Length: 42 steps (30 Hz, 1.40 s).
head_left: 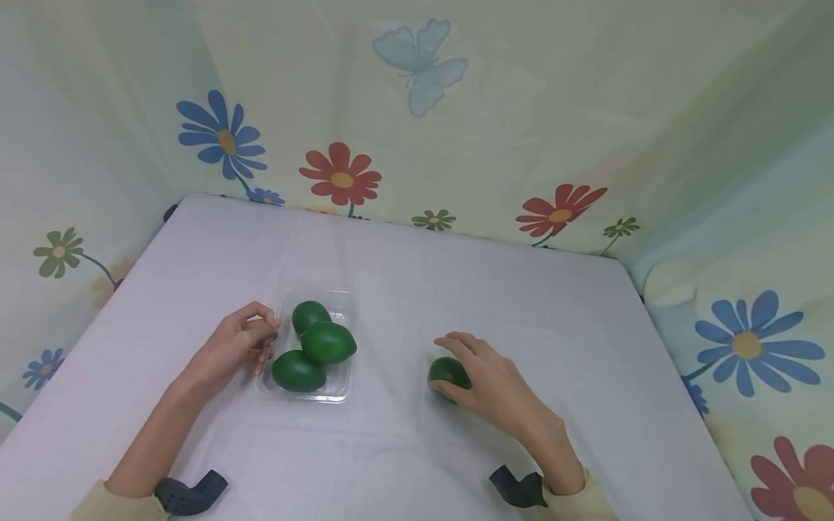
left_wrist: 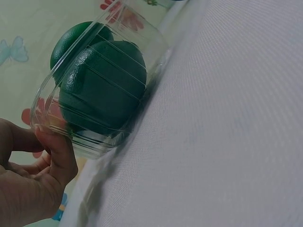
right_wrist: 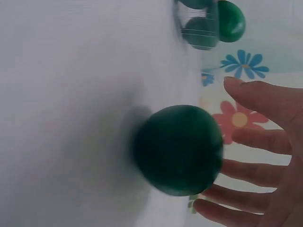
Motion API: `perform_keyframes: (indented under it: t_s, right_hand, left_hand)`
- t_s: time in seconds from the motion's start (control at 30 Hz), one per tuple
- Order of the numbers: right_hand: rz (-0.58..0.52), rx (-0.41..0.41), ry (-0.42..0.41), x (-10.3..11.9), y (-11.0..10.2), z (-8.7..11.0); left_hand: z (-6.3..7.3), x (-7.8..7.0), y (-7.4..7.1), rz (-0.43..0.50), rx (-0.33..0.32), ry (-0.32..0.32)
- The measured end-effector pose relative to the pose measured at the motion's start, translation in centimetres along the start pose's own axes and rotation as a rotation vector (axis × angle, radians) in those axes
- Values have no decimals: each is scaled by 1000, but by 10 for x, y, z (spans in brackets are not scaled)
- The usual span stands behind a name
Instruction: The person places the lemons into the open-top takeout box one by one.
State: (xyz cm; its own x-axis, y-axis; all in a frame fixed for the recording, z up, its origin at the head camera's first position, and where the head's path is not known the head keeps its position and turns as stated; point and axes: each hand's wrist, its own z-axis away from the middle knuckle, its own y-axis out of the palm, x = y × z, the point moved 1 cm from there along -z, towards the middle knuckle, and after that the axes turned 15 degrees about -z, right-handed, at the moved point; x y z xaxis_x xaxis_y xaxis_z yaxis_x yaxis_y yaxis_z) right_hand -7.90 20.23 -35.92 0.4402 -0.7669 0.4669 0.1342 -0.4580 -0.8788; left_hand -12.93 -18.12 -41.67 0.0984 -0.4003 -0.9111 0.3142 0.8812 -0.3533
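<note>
A clear plastic container (head_left: 306,399) on the table holds 3 green limes, one lime (head_left: 329,343) lying on top of two others. My left hand (head_left: 228,349) is at its left side; in the left wrist view, the curled fingers and thumb pinch the container's rim (left_wrist: 41,97). To the right, a single lime (head_left: 449,371) lies by itself under my right hand (head_left: 489,380). In the right wrist view this lime (right_wrist: 180,151) sits in front of the spread fingers, which are not closed round it; whether any fingertip touches it, I cannot tell.
A white cloth (head_left: 391,456) covers the table. Behind and beside it hangs a curtain (head_left: 482,145) printed with flowers and a butterfly. A dark curved piece (head_left: 192,494) shows by the left wrist, and a similar dark piece (head_left: 519,486) by the right.
</note>
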Motion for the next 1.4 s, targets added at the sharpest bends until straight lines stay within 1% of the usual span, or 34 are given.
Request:
perform_keyframes:
  t_s: [0.1,0.17,0.37,0.5,0.57,0.67,0.8,1.0,1.13,1.23,1.33,1.4]
  right_hand:
    - [-15,34,55,-4,7,6]
    - [-36,48,77,-6,11,8]
    - [-114,65,101,-8,17,7]
    - [-152,77,101,-7,16,-2]
    - [-178,70,84,-5,14,-10]
    - [-212,43,24,-1,11,-27]
    - [-265,21,-45,11,6,-53]
    - [-345,16,-74,33,2,-94]
    - [-363,23,-116,47,8,-121]
    - [-355,42,-134,56,16,-140]
    - [-329,78,-138,64,25,-152]
    - [-306,101,-140,67,31,-158]
  left_hand:
    - [0,0,0,-8,0,-4]
    - [0,1,-1,-11,-5,-11]
    - [-1,0,-3,-24,0,-10]
    - [-2,0,-5,-33,2,-8]
    - [-1,0,-7,-32,-3,-6]
    - [-1,1,-8,-19,-4,-2]
    - [-1,3,-6,0,-2,-8]
    - [-2,7,1,-5,0,-14]
    - [-3,6,3,-10,-10,-12]
    - [-3,5,2,-1,-12,-7]
    - [-3,4,2,6,-3,-9]
    - [-4,4,3,12,-3,-24]
